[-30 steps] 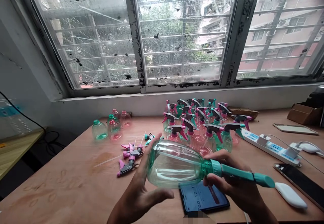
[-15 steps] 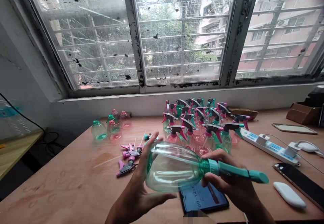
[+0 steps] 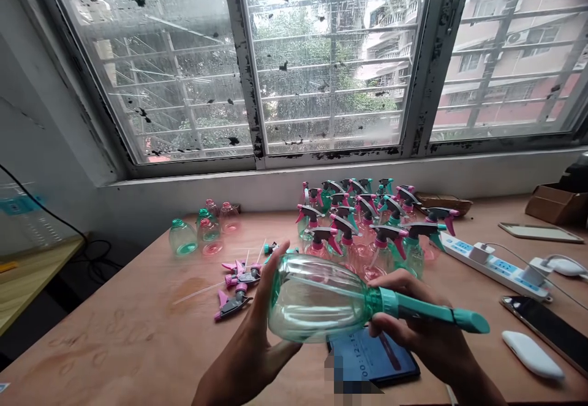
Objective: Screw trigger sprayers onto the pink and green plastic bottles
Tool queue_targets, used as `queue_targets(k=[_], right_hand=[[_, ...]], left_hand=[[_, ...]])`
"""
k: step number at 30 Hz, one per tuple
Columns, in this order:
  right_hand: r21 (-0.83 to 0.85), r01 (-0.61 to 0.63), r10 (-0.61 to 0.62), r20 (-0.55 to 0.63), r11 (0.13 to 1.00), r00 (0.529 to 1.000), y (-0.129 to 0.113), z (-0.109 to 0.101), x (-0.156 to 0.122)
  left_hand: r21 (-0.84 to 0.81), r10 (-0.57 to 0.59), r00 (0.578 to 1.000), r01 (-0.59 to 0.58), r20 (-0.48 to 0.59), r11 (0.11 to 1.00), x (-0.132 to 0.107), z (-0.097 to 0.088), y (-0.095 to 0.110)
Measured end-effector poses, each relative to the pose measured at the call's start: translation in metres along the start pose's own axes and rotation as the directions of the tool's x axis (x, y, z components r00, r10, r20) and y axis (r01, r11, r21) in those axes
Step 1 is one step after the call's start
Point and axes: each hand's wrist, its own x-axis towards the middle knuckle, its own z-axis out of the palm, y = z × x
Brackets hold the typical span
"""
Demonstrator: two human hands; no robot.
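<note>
A clear green spray bottle [image 3: 316,302] lies on its side in the air, held between both hands above the table. My left hand [image 3: 250,348] cups its rounded base, thumb underneath and fingers behind. On the neck and collar, the fingers and thumb of my right hand [image 3: 425,335] are closed. The teal spray head [image 3: 436,311] sits on the bottle and points right. Its thin dip tube shows faintly through the wall. Beneath the bottle, a phone [image 3: 386,357] with a timer on its screen lies partly covered.
Several loose pink and grey spray heads [image 3: 234,299] lie left of my hands. Several headless bottles [image 3: 182,237] stand farther back. Assembled spray bottles [image 3: 362,234] crowd the table's rear middle. On the right are a power strip [image 3: 498,265], a dark phone [image 3: 551,326] and a white case [image 3: 531,354].
My left thumb has drawn in closer against the underside of the bottle. The whole view has shifted slightly, and both hands keep their hold on the bottle.
</note>
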Motion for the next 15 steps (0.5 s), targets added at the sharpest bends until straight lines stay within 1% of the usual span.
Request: queue_targets(k=[2,5,7,8,10,13,15], right_hand=[[-0.032,0.028,-0.028,-0.016,0.999,0.999,0.003,-0.002,0.000],[-0.163,0.123,-0.130,-0.030,0.979,0.991,0.008,-0.005,-0.001],[-0.240,0.164,-0.179,-0.044,0.957,0.983,0.010,-0.007,-0.001],[-0.252,0.160,-0.179,-0.054,0.954,0.982,0.010,-0.007,-0.002],[-0.212,0.109,-0.126,-0.066,0.971,0.990,0.008,-0.005,-0.003],[-0.082,0.025,-0.029,-0.044,0.996,0.999,0.000,0.002,-0.003],[-0.030,0.004,-0.005,-0.039,1.000,0.999,-0.005,0.008,-0.004]], left_hand=[[-0.010,-0.001,1.000,0.001,0.004,1.000,0.001,0.002,0.003],[-0.065,-0.081,0.996,0.084,0.043,0.994,0.008,0.004,0.012],[-0.106,-0.120,0.991,0.126,0.063,0.986,0.012,0.003,0.018],[-0.116,-0.126,0.990,0.133,0.066,0.984,0.012,0.003,0.019],[-0.113,-0.120,0.991,0.127,0.066,0.985,0.011,0.004,0.017],[-0.085,-0.065,0.997,0.067,0.030,0.994,0.005,0.006,0.009],[-0.070,-0.020,1.000,0.020,0.006,0.997,0.004,0.005,0.007]])
